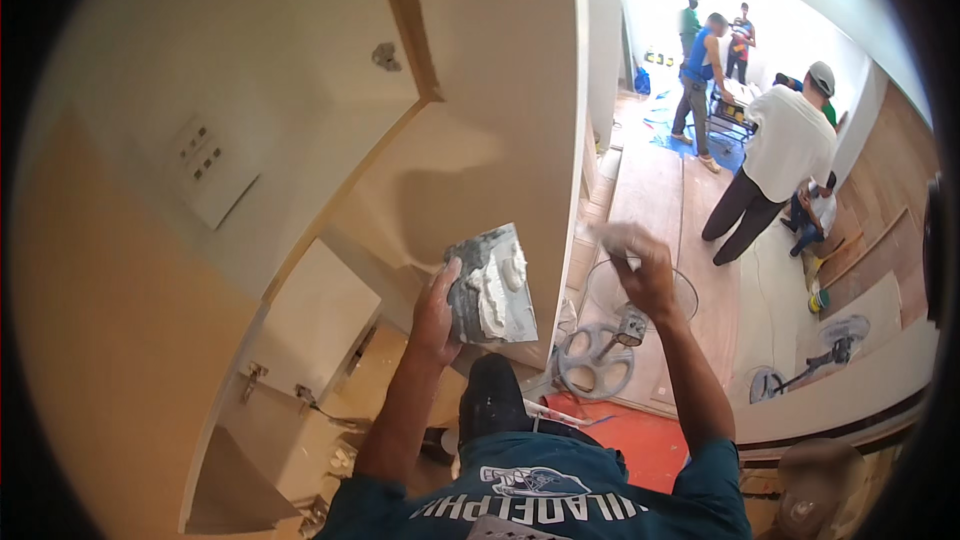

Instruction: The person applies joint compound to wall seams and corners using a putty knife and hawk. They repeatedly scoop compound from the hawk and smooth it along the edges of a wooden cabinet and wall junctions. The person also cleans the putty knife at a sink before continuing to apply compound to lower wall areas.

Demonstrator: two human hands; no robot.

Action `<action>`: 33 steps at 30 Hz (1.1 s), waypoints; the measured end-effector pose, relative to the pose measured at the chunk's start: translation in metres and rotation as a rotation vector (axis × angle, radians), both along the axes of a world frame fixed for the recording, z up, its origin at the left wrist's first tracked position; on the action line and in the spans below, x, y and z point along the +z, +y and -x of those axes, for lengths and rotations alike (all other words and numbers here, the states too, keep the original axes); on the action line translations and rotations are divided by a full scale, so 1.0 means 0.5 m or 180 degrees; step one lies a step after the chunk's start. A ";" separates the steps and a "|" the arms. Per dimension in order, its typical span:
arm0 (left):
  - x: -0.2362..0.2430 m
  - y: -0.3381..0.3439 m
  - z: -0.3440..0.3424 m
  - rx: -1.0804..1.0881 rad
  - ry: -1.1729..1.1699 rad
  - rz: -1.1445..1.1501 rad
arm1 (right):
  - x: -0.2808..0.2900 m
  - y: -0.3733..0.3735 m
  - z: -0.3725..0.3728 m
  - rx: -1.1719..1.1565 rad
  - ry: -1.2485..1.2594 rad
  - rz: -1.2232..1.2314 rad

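In my left hand (437,312) is a grey, smeared plate (466,312), closed at its left edge, with a thick pile of white paste (494,295) on its face. My right hand (640,270) is raised beside the cabinet panel's white edge, fingers curled; a pale blurred shape at the fingertips hides what they hold, if anything. Behind the plate stands a beige cabinet panel (485,120), and an open white door with hinges (310,315) hangs lower left.
A pedestal fan (595,360) stands below my right hand, near an orange floor sheet (630,430). Long boards (650,200) run toward several people working, one in a white shirt (785,140). Another fan (840,335) stands at right.
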State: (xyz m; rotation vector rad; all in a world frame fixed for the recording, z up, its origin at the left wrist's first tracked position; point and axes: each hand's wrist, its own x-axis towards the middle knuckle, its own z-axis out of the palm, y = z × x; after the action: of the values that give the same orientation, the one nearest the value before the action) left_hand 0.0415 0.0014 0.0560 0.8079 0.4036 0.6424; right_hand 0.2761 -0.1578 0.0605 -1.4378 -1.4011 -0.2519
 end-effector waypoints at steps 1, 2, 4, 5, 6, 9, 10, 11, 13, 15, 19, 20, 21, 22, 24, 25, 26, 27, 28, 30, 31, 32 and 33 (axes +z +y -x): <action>0.000 0.004 -0.001 -0.0067 0.0005 -0.0073 | -0.005 -0.009 0.015 0.0308 -0.0373 -0.0022; 0.000 0.007 0.000 -0.0081 0.0099 -0.0075 | 0.004 -0.014 0.035 0.0542 -0.0586 -0.0007; 0.007 0.013 -0.007 -0.0198 0.0271 -0.0129 | 0.046 -0.023 0.060 0.0467 -0.1197 0.0117; 0.006 0.014 -0.011 -0.0113 0.0257 -0.0126 | 0.051 -0.019 0.047 0.0271 -0.1247 0.0058; -0.002 0.009 -0.005 -0.0030 0.0244 -0.0117 | 0.056 -0.005 0.023 0.0075 -0.1295 0.0004; -0.014 -0.002 0.006 0.0003 0.0167 -0.0129 | 0.093 0.041 -0.080 -0.0580 0.0399 -0.0294; -0.024 -0.003 0.003 -0.0081 0.0135 -0.0129 | 0.094 0.050 -0.157 -0.0985 0.0341 -0.0260; -0.038 0.001 0.014 -0.0074 0.0141 -0.0038 | 0.114 0.071 -0.188 -0.0923 0.0259 -0.0257; -0.066 0.011 0.039 -0.0094 0.0151 0.0134 | 0.118 0.129 -0.254 -0.0857 0.1135 0.0058; -0.090 0.015 0.096 0.0153 0.0326 0.0169 | 0.128 0.201 -0.276 -0.0844 0.1616 0.0245; -0.153 0.018 0.209 0.0515 0.0414 0.0215 | 0.142 0.311 -0.334 -0.1202 0.1488 0.0336; -0.165 0.013 0.239 0.0606 0.0391 0.0262 | 0.169 0.317 -0.311 -0.1245 0.1452 0.0288; -0.168 0.003 0.264 0.0673 0.0360 0.0310 | 0.188 0.317 -0.298 -0.1313 0.1410 0.0234; -0.172 -0.004 0.282 0.0722 0.0324 0.0360 | 0.201 0.320 -0.303 -0.1258 0.1458 0.0042; -0.177 -0.013 0.298 0.0735 0.0232 0.0348 | 0.243 0.300 -0.333 -0.1212 0.1528 -0.0382; -0.178 -0.018 0.311 0.0828 0.0205 0.0354 | 0.270 0.293 -0.305 -0.0957 0.1461 -0.0460; -0.175 -0.016 0.313 0.0833 0.0196 0.0340 | 0.299 0.283 -0.274 -0.0891 0.1507 -0.0470; -0.169 -0.010 0.305 0.0810 0.0186 0.0325 | 0.327 0.266 -0.247 -0.0851 0.1550 -0.0487; -0.161 -0.004 0.290 0.0775 0.0171 0.0303 | 0.344 0.256 -0.235 -0.0822 0.1587 -0.0515; -0.132 0.003 0.234 0.0533 0.0144 0.0172 | 0.356 0.242 -0.234 -0.0642 0.1424 -0.0419; -0.115 0.003 0.206 0.0450 0.0145 0.0108 | 0.352 0.239 -0.229 -0.0414 0.1409 -0.0455; -0.110 0.007 0.169 0.0302 0.0119 0.0107 | 0.347 0.228 -0.228 -0.0232 0.1380 -0.0482; -0.109 0.010 0.129 0.0155 0.0093 0.0103 | 0.342 0.210 -0.232 -0.0074 0.1446 -0.0328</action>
State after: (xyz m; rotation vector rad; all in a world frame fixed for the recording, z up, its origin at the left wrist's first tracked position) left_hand -0.0232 0.0067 0.0016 0.7792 0.4604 0.6684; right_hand 0.3921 -0.0528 0.2313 -1.3247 -0.9873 -0.0073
